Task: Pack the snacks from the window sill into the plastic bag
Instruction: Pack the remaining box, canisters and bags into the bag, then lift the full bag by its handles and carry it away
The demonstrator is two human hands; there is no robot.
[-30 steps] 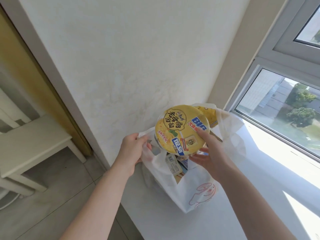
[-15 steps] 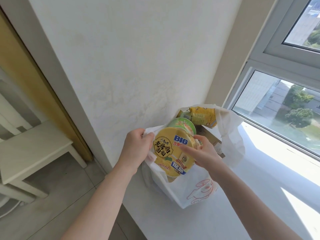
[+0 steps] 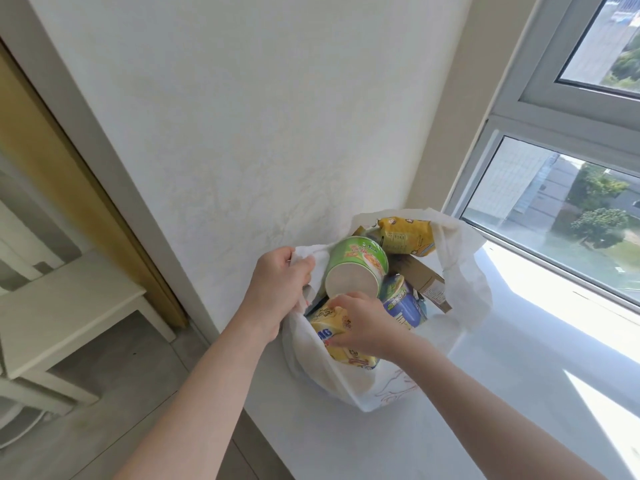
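Inspector: Hands, state at the recorded moment?

Technician: The left hand (image 3: 277, 285) was clamped on the left rim of the white plastic bag (image 3: 346, 386), fingers curled round bunched film. The bag's mouth stood open. The right hand (image 3: 363, 323) was in that mouth, fingers curled over the yellow noodle bowl (image 3: 332, 337). The two hands were near each other but not touching.

Inspector: Position of the bowl?

Technician: It was tilted at the near left side of the mouth, partly below the rim, with its lower edge against the bag wall.

Inspector: Other contents?

Technician: A green cup (image 3: 360, 268) lay on its side just beyond the right hand, pale round end toward the camera. A blue-labelled container (image 3: 403, 306) sat just right of it. A cardboard box (image 3: 422, 278) lay slanted behind that. A yellow packet (image 3: 405, 235) sat at the far side, rising above the rim.

Inspector: Surroundings?

Technician: The bag stood on the white window sill (image 3: 502, 393), close to the white wall (image 3: 259, 116). The window (image 3: 554, 202) ran along the sill's right side, and sunlight fell on the sill. A white table (image 3: 62, 313) stood on the tiled floor (image 3: 121, 393), well apart to the left.
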